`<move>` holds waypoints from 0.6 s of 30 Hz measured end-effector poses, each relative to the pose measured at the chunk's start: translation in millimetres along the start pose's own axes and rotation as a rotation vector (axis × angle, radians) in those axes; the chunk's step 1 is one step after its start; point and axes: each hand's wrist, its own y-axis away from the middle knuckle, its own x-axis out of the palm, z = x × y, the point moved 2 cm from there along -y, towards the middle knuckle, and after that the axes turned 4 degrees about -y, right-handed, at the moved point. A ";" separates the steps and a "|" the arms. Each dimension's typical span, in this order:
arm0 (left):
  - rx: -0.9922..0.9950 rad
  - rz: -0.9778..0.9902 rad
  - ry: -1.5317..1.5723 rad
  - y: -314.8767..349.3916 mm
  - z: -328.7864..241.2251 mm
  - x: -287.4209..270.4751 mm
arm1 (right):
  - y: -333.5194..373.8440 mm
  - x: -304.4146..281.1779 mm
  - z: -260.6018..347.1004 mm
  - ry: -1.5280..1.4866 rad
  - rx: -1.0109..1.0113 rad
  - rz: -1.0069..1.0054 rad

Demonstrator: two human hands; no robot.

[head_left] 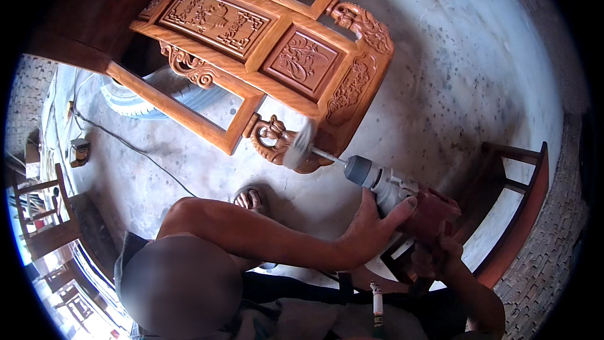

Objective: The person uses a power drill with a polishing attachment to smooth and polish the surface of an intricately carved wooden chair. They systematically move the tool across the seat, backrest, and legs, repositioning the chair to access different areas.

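A red and grey power drill is in both my hands. My left hand wraps round the front of its grey body, thumb and fingers on opposite sides. At the rear my right hand closes round the handle, its fingers partly in shadow. From the chuck a thin shaft carries a pale wheel-like attachment, smeared by motion. It is at the carved scroll end of a brown wooden furniture panel; whether it touches, I cannot tell. Carved floral insets and open scrollwork decorate the panel.
Under the panel lies a tire. A dark cable crosses the concrete floor at left. Right of the drill stands a dark wooden frame. A sandalled foot shows below the panel, and a cigarette in a holder at the lower edge.
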 end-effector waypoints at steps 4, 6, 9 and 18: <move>0.032 -0.040 -0.020 6.7 10.4 -2.0 | 1.3 -7.1 -3.3 -0.053 -0.038 -0.045; 0.057 -0.089 -0.033 12.5 11.8 1.8 | 4.0 10.9 3.8 0.124 -0.087 -0.047; 0.041 -0.076 -0.067 12.4 9.2 -6.9 | -6.1 6.0 3.1 0.114 -0.094 0.019; 0.161 -0.097 0.025 7.0 12.6 -28.5 | -26.8 27.3 15.1 0.133 0.045 0.022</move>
